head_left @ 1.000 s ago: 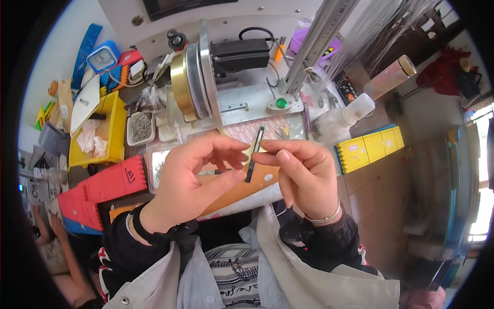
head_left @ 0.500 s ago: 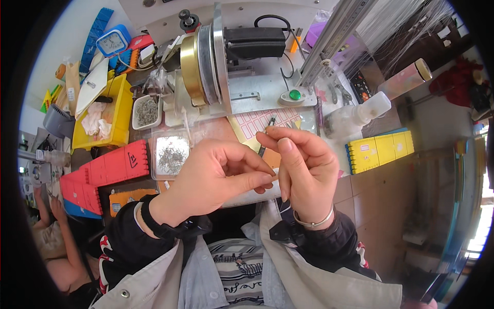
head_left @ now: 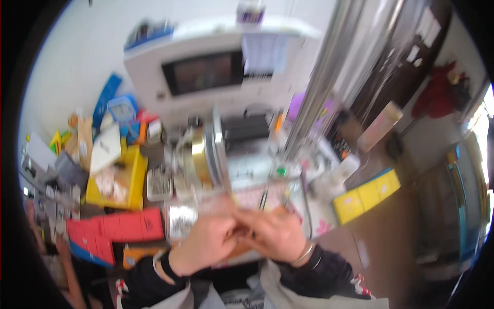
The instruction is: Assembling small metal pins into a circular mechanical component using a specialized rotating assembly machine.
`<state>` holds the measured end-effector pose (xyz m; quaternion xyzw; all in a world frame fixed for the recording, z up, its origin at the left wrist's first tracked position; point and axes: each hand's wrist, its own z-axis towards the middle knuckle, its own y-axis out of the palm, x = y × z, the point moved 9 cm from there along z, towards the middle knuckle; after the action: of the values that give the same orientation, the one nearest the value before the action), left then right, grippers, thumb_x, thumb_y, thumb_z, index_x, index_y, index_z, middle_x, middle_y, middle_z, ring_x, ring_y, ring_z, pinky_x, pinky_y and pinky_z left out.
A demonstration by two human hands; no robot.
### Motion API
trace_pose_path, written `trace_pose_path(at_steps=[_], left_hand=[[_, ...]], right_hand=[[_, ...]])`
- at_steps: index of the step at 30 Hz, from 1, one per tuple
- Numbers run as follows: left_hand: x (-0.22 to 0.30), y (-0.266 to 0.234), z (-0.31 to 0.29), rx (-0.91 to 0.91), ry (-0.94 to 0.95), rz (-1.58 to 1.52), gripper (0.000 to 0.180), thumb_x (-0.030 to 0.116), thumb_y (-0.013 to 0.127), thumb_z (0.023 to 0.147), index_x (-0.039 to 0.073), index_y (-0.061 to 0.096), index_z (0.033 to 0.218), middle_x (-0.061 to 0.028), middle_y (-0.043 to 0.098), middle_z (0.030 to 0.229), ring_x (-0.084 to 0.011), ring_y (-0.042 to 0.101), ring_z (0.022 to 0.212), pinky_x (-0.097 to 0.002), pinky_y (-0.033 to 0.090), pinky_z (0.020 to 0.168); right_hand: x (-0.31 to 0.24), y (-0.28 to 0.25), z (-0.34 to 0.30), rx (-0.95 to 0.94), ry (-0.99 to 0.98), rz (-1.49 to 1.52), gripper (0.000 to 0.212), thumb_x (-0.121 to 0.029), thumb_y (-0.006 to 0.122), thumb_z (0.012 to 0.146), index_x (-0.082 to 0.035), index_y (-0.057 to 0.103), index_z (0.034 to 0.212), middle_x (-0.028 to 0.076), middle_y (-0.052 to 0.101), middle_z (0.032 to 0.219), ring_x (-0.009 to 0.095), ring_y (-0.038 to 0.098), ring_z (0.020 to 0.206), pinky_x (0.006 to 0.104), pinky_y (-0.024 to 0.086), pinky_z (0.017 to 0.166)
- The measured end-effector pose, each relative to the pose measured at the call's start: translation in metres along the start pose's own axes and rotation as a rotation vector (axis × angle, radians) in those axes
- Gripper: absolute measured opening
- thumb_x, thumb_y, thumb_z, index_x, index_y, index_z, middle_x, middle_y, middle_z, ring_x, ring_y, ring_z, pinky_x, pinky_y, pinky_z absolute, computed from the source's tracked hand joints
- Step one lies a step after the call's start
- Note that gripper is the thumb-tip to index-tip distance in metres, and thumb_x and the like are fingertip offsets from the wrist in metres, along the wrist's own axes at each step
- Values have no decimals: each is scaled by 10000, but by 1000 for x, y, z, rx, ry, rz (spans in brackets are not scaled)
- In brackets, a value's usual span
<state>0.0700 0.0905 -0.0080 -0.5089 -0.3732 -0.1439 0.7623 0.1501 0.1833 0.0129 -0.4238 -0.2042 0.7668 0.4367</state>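
Observation:
My left hand (head_left: 205, 242) and my right hand (head_left: 278, 233) meet over the near edge of the bench, blurred by motion. The fingers of both are closed and bent inward, with the fingertips together. Whatever they pinch is too small or too hidden to make out. Just beyond my left hand is a clear box (head_left: 169, 233) of small metal pieces. A white dish (head_left: 150, 191) with more small pieces stands behind it. Past my right hand, a slim dark tool (head_left: 264, 199) lies on the pink-patterned sheet (head_left: 249, 196).
A machine with a brass-coloured wheel (head_left: 199, 159) and black motor (head_left: 246, 127) stands ahead, a green button (head_left: 281, 171) beside it. A metal column (head_left: 320, 77) rises right. Red bins (head_left: 136, 225) and a yellow tray (head_left: 138, 177) are left, yellow bins (head_left: 368, 196) right. Another person's arm (head_left: 72, 278) shows far left.
The view has tilted up, so the bench sits lower and the wall panel with a dark screen shows. My right hand has lowered and come in against my left.

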Motion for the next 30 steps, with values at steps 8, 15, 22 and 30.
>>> trace_pose_path(at_steps=[8, 15, 22, 30], left_hand=[[0, -49, -26, 188, -30, -55, 58, 50, 754, 805, 27, 735, 855, -86, 709, 748, -171, 637, 599, -281, 487, 567], [-2, -68, -44, 264, -74, -6, 129, 103, 730, 861, 12, 731, 953, -147, 719, 862, -250, 695, 768, -340, 518, 694], [-3, -85, -63, 424, 28, 97, 44, 21, 741, 772, 36, 723, 810, -105, 691, 737, -245, 647, 633, -328, 488, 579], [26, -86, -47, 454, 269, 179, 128, -15, 775, 715, 29, 740, 830, -106, 648, 711, -288, 619, 653, -362, 468, 590]], right_hand=[[-1, -26, 4, 125, -124, 25, 150, -126, 779, 814, -110, 747, 960, 64, 692, 746, 232, 666, 612, 337, 519, 549], [13, -44, -4, 195, -15, -58, 86, -149, 734, 866, -110, 717, 940, 58, 703, 804, 253, 683, 677, 343, 527, 571], [40, -69, -13, 330, 165, -325, 112, -46, 702, 855, -95, 728, 952, 74, 697, 870, 280, 669, 688, 330, 520, 587], [-13, -101, -11, 540, 69, -241, 483, 18, 711, 807, -61, 644, 1278, 171, 635, 1278, 172, 640, 622, 285, 489, 540]])
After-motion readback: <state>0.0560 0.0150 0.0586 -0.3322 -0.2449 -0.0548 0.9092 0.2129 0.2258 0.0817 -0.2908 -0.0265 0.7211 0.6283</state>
